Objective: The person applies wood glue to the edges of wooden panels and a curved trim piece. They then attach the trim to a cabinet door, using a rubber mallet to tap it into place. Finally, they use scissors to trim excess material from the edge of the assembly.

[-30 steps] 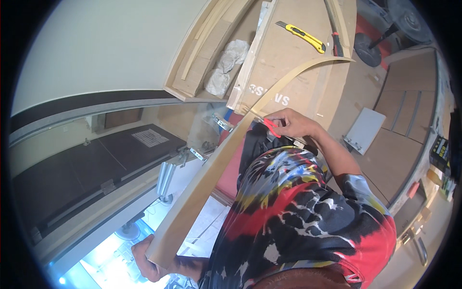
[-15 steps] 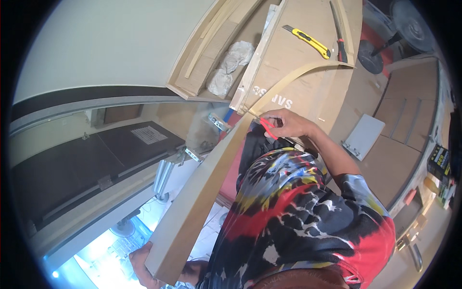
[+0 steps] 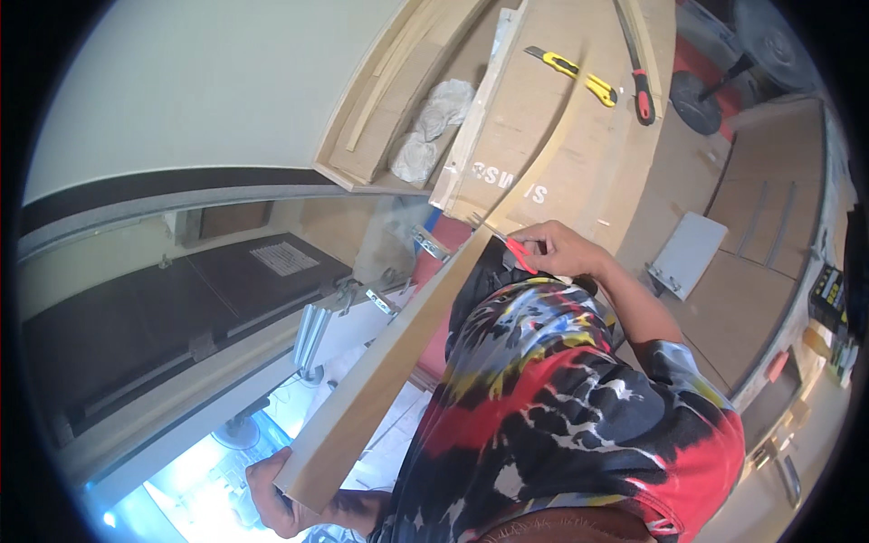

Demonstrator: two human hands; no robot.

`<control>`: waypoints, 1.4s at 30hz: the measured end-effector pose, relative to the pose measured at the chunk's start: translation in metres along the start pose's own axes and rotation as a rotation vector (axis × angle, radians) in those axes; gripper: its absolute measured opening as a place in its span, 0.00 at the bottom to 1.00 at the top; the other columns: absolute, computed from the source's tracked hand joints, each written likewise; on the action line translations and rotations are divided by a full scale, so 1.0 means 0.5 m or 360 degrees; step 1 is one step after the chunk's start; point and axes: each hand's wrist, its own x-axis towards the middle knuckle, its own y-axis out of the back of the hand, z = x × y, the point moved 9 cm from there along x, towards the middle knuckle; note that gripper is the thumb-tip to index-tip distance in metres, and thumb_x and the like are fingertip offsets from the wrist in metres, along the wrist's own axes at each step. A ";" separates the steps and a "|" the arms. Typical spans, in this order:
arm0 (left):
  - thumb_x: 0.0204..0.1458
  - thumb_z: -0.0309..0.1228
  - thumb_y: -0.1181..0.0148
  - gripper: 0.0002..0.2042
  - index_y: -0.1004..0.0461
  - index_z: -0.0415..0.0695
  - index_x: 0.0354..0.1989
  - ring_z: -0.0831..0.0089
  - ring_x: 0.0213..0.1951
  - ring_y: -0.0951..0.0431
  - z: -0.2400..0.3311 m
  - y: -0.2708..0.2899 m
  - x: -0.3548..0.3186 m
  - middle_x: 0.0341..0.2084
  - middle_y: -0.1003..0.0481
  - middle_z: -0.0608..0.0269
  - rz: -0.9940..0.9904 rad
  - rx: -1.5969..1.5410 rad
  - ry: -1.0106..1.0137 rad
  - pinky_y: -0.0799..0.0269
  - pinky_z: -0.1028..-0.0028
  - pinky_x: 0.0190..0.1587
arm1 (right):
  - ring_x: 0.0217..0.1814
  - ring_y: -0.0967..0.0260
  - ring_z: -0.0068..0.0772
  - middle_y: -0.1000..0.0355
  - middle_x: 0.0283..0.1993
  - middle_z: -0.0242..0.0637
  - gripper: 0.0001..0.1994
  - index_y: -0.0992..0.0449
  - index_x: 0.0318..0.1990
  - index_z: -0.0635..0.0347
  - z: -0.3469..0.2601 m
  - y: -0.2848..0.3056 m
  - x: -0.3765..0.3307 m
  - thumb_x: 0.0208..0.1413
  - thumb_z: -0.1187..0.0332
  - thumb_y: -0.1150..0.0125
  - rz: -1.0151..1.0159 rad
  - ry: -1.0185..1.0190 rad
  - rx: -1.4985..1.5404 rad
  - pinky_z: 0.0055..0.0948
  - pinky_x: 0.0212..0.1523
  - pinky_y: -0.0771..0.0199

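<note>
A long pale board (image 3: 387, 366), wood-toned along its narrow edge, slants from lower left up to the middle. My left hand (image 3: 270, 493) grips its lower end, fingers partly hidden. At the upper end my right hand (image 3: 568, 248) is closed round the handles of red-handled scissors (image 3: 519, 253). The scissor blades meet the tan edging strip (image 3: 541, 163) where it leaves the board's corner. From there the strip arcs up and away, its blurred far end crossing above a yellow utility knife (image 3: 561, 65). Whether the blades have cut into the strip I cannot tell.
Beyond the board lies a cardboard-covered surface (image 3: 507, 118) bearing a red-and-black-handled tool (image 3: 644, 98). A wooden-framed tray (image 3: 362, 172) with a crumpled white bundle (image 3: 433, 122) stands to its left. Metal hinges (image 3: 429, 242) project beside the board. A fan (image 3: 769, 45) stands far right.
The strip's free end has swung left, away from the red-and-black-handled tool, and the strip is straighter. My right hand and the scissors have shifted slightly right and nearer me. The board's upper end moved right.
</note>
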 end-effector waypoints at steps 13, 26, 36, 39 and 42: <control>0.26 0.25 0.23 0.22 0.21 0.27 0.34 0.63 0.26 0.23 -0.031 -0.009 0.029 0.27 0.21 0.49 -0.0175 -0.0302 -0.0234 0.28 0.71 0.29 | 0.33 0.34 0.19 0.27 0.31 0.29 0.23 0.23 0.55 0.60 0.007 0.024 -0.056 0.53 0.62 0.30 0.0156 0.0010 -0.0013 0.25 0.35 0.33; 0.28 0.19 0.33 0.25 0.23 0.22 0.42 0.64 0.29 0.22 0.000 -0.048 0.027 0.32 0.20 0.47 -0.0328 -0.0432 -0.0080 0.27 0.73 0.31 | 0.37 0.27 0.29 0.22 0.35 0.41 0.18 0.21 0.49 0.63 0.020 0.003 -0.070 0.50 0.65 0.35 -0.0028 -0.0032 0.0035 0.32 0.43 0.26; 0.37 0.19 0.39 0.25 0.25 0.33 0.50 0.63 0.40 0.21 -0.130 -0.046 0.005 0.40 0.21 0.50 -0.0540 -0.0513 0.0578 0.25 0.66 0.45 | 0.31 0.24 0.25 0.22 0.28 0.39 0.13 0.19 0.34 0.62 -0.096 0.556 -0.105 0.48 0.61 0.32 0.1759 -0.0047 -0.0553 0.29 0.34 0.26; 0.42 0.19 0.34 0.24 0.27 0.31 0.52 0.63 0.43 0.21 -0.143 -0.052 0.012 0.42 0.22 0.48 -0.0777 -0.0227 0.0896 0.26 0.68 0.47 | 0.37 0.21 0.44 0.21 0.31 0.46 0.14 0.18 0.34 0.61 -0.123 0.690 -0.021 0.45 0.61 0.32 0.2022 -0.0070 -0.1112 0.38 0.38 0.24; 0.40 0.17 0.33 0.25 0.26 0.30 0.51 0.62 0.42 0.21 -0.097 -0.067 0.032 0.41 0.21 0.49 -0.0725 -0.0064 0.0907 0.26 0.67 0.48 | 0.37 0.22 0.50 0.21 0.33 0.48 0.11 0.18 0.34 0.60 -0.085 0.776 0.089 0.43 0.64 0.33 0.2045 -0.0231 -0.1193 0.41 0.40 0.23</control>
